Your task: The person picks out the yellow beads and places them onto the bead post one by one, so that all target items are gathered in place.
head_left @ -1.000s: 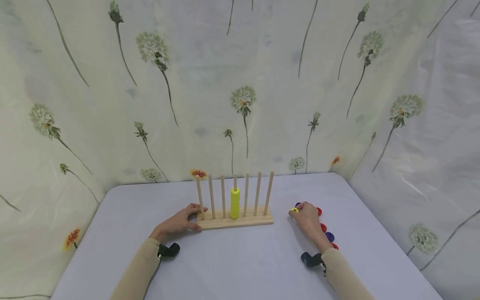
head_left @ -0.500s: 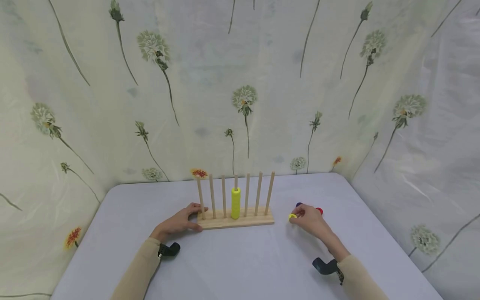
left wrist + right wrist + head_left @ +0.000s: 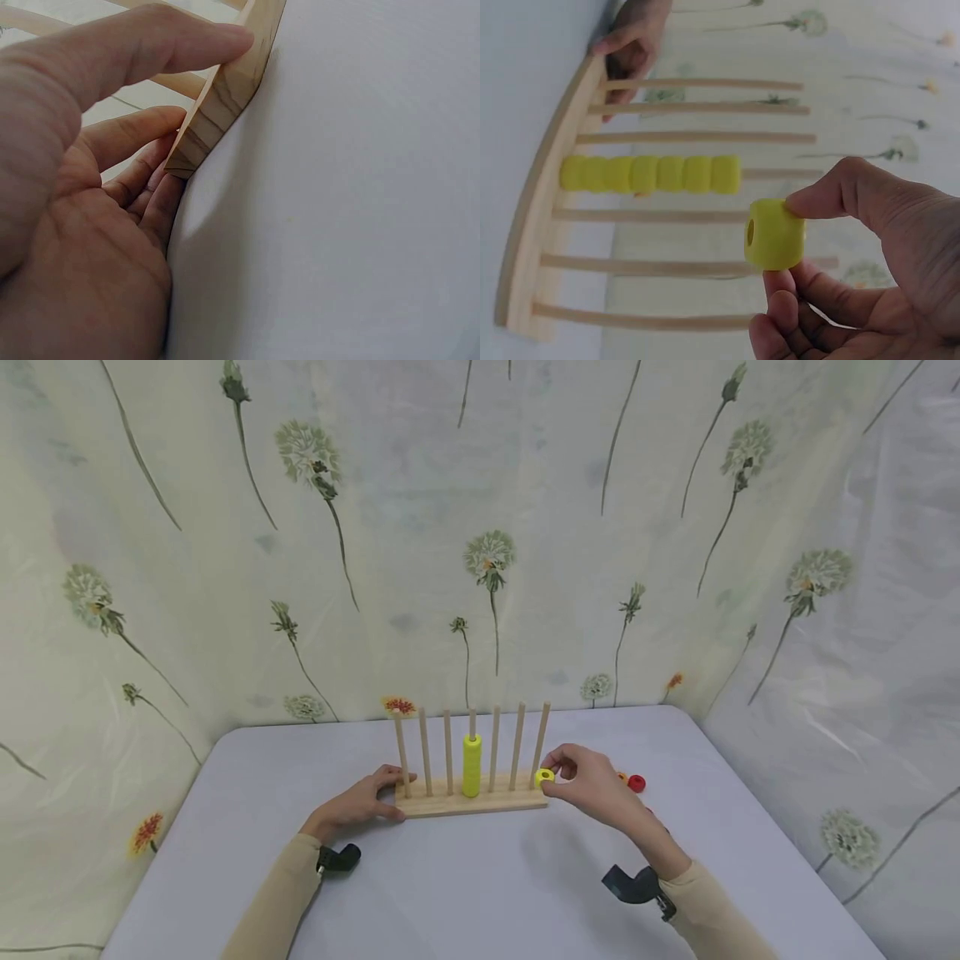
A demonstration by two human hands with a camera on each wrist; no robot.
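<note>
A wooden peg rack (image 3: 480, 806) with several upright pegs stands mid-table. Yellow beads (image 3: 471, 767) are stacked on its middle peg, whose tip stays bare; the other pegs carry nothing. My left hand (image 3: 360, 802) grips the rack's left end, thumb in front and fingers behind; the left wrist view shows the thumb on the base (image 3: 225, 97). Between thumb and fingertips my right hand (image 3: 588, 785) pinches one more yellow bead (image 3: 776, 234), its hole showing. In the head view that bead overlaps the foot of the rightmost peg.
Beyond the right hand lie a red bead (image 3: 637, 783) and an orange one (image 3: 622, 777), partly covered by the hand. A white cloth (image 3: 450, 893) covers the table. Behind it hangs a curtain (image 3: 405, 552) printed with dandelions.
My right hand has lifted the yellow bead from the bead group and carried it left to the rack's right end. The left hand keeps its grip in place.
</note>
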